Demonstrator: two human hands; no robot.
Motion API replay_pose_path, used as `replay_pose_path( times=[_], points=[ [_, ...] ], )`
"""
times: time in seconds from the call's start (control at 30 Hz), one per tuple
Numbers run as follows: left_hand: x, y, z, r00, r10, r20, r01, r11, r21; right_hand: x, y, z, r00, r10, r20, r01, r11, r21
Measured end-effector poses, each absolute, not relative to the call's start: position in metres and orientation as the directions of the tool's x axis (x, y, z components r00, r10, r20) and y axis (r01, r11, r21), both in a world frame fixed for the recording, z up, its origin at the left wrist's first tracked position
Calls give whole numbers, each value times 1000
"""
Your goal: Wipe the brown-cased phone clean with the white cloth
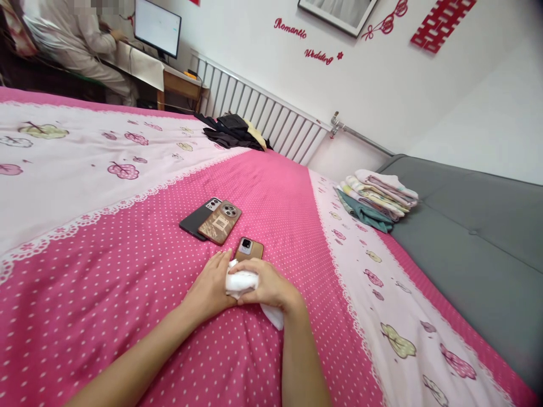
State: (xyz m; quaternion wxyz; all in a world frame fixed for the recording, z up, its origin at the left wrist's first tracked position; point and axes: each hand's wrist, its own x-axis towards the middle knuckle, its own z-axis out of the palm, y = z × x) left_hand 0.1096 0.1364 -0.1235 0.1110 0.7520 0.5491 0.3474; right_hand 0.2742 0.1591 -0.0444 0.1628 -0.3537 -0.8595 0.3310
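Observation:
My right hand (pixel 269 285) is closed around a crumpled white cloth (pixel 240 281) on the pink dotted bedspread (pixel 127 294). A loose end of the cloth sticks out under my wrist. My left hand (pixel 211 288) lies flat beside it, fingers stretched and touching the cloth. A brown phone (pixel 249 249) lies face down under both hands' fingertips, partly hidden. Two more phones lie farther up the bed: a brown one (pixel 219 222) overlapping a dark grey one (pixel 195 219).
A stack of folded clothes (pixel 377 198) sits at the bed's right edge by a grey sofa (pixel 475 237). Dark clothes (pixel 232 133) lie near the radiator (pixel 263 116). A person (pixel 72 39) sits at a desk with a monitor (pixel 156 26) at the far left.

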Motion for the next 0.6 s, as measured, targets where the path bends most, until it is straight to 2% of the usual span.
replay_pose_path(
  times=[0.6],
  points=[
    [110,136,-121,168,904,393,745,-377,549,275,160,-45,-700,713,42,490,522,-699]
  ],
)
